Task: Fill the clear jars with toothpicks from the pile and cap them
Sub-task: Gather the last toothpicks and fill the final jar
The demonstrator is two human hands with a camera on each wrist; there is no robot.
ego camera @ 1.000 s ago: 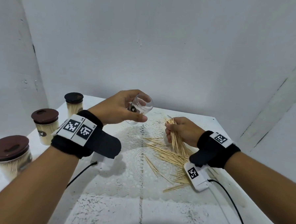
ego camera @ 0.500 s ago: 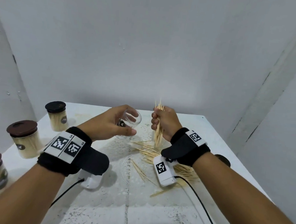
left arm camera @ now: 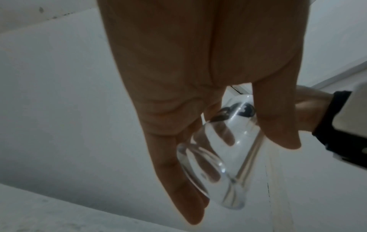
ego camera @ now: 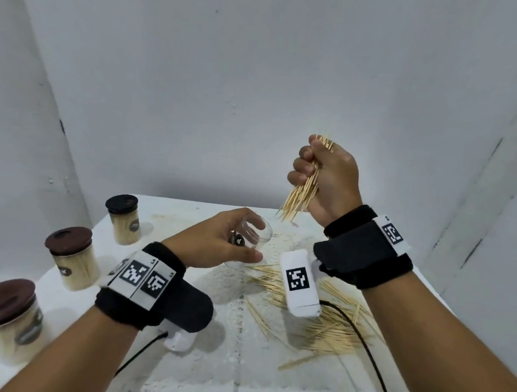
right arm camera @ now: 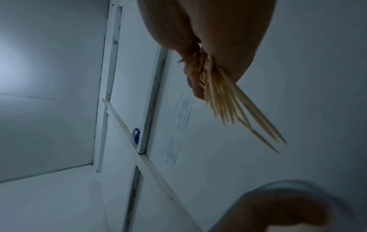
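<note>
So the left hand [ego camera: 219, 241] was wrapped around an empty clear jar [ego camera: 253, 236], thumb on the near side and fingers curled over the far side, holding it tipped with the open mouth facing right, just above the white table [ego camera: 182, 371]. The left wrist camera showed the same jar [left arm camera: 228, 157] see-through between thumb and fingers, with a small dark label on its wall.

The right hand [ego camera: 327, 175] was up higher and to the right, fist clenched around a bundle of toothpicks [ego camera: 299, 198]. The tips pointed down and left toward the jar mouth, close to it but not inside yet. From the right wrist camera the bundle [right arm camera: 224, 97] fanned out past the curled fingers.

The rest of the toothpick pile [ego camera: 319, 319] lay scattered on the table under the right wrist, near and right of the jar.

Along the left edge sat 3 filled jars with lids on: a small one with a black lid [ego camera: 124, 218] at the far end, a brown-lidded one [ego camera: 73, 258] in the middle, and another brown-lidded one [ego camera: 5, 317] nearest. Both wrists had black straps with white marker tags.
</note>
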